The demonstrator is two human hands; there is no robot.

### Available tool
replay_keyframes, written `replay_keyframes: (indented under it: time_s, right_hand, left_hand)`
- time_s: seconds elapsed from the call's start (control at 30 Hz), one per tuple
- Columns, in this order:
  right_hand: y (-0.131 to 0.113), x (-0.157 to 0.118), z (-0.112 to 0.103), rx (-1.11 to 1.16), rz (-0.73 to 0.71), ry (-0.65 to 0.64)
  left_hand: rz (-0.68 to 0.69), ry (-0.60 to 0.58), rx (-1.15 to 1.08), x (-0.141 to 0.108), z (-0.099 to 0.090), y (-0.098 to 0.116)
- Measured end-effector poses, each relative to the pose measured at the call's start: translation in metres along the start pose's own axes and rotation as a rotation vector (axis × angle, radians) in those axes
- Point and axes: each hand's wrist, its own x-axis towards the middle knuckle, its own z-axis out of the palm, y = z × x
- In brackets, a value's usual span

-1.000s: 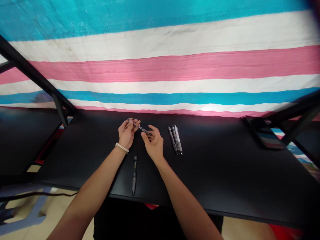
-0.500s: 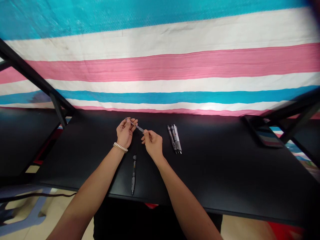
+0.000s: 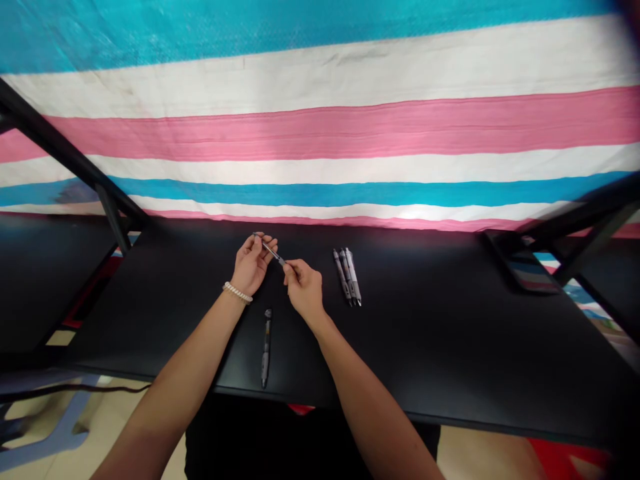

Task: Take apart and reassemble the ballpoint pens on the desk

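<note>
A slim pen (image 3: 273, 252) slants between my two hands above the black table. My left hand (image 3: 251, 265), with a white beaded bracelet at the wrist, pinches its upper end between thumb and fingers. At the lower end, my right hand (image 3: 304, 285) is closed around the pen's grey grip, and its fingers hide the tip. Another pen (image 3: 267, 348) with a grey grip lies near the front edge, between my forearms. To the right of my right hand, three pens (image 3: 347, 277) lie side by side, two dark and one white.
The black table (image 3: 440, 333) spans the view. At its right end a dark flat device (image 3: 525, 263) lies by a black metal frame (image 3: 595, 227). Another black frame (image 3: 75, 153) rises at the left. A striped sheet (image 3: 320, 133) hangs behind.
My right hand's fingers have closed more tightly around the lower end of the pen. The pen stays between both hands, and the pens on the table have not moved.
</note>
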Motion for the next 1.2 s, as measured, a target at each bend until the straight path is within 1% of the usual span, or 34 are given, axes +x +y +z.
replay_keyframes:
  time_s: [0.13, 0.17, 0.23, 0.27, 0.33, 0.43, 0.5, 0.6, 0.77, 0.93, 1.03, 1.13, 1.2]
  right_hand:
    - [0.0, -0.001, 0.002, -0.047, -0.037, 0.0]
    - [-0.001, -0.002, 0.002, -0.065, -0.041, -0.018]
    - [-0.005, -0.003, 0.002, -0.122, -0.044, -0.078]
    - [-0.007, -0.003, 0.002, -0.154, -0.042, -0.108]
    - [-0.011, -0.004, 0.002, -0.183, -0.039, -0.133]
    - [-0.014, -0.003, 0.0, -0.094, -0.083, -0.079]
    - [-0.013, -0.002, -0.001, -0.03, -0.139, -0.052]
    - [-0.01, -0.003, -0.003, -0.007, -0.183, -0.078]
    - [-0.009, -0.004, -0.003, -0.016, -0.21, -0.117]
    - [-0.013, -0.005, -0.005, -0.043, -0.206, -0.16]
    - [-0.017, -0.004, -0.005, -0.08, -0.266, -0.187]
    - [-0.017, -0.006, -0.003, -0.09, -0.324, -0.185]
    - [-0.016, -0.008, -0.001, -0.065, -0.321, -0.174]
  left_hand:
    - [-0.133, -0.028, -0.134, -0.003, 0.005, 0.007]
    - [-0.175, -0.042, -0.175, -0.005, 0.006, 0.008]
    - [-0.212, -0.08, -0.262, -0.007, 0.006, 0.012]
    - [-0.216, -0.09, -0.303, -0.008, 0.005, 0.014]
    - [-0.212, -0.067, -0.365, -0.009, 0.003, 0.017]
    - [-0.197, 0.001, -0.404, -0.007, -0.003, 0.021]
    - [-0.182, 0.017, -0.411, -0.006, -0.006, 0.023]
    - [-0.154, 0.017, -0.424, -0.006, -0.007, 0.025]
    - [-0.144, 0.038, -0.428, -0.005, -0.007, 0.026]
    - [-0.141, 0.048, -0.381, -0.006, -0.006, 0.027]
    - [-0.171, 0.002, -0.351, -0.009, -0.001, 0.027]
    - [-0.242, -0.102, -0.321, -0.012, 0.004, 0.027]
    - [-0.273, -0.172, -0.303, -0.014, 0.007, 0.026]
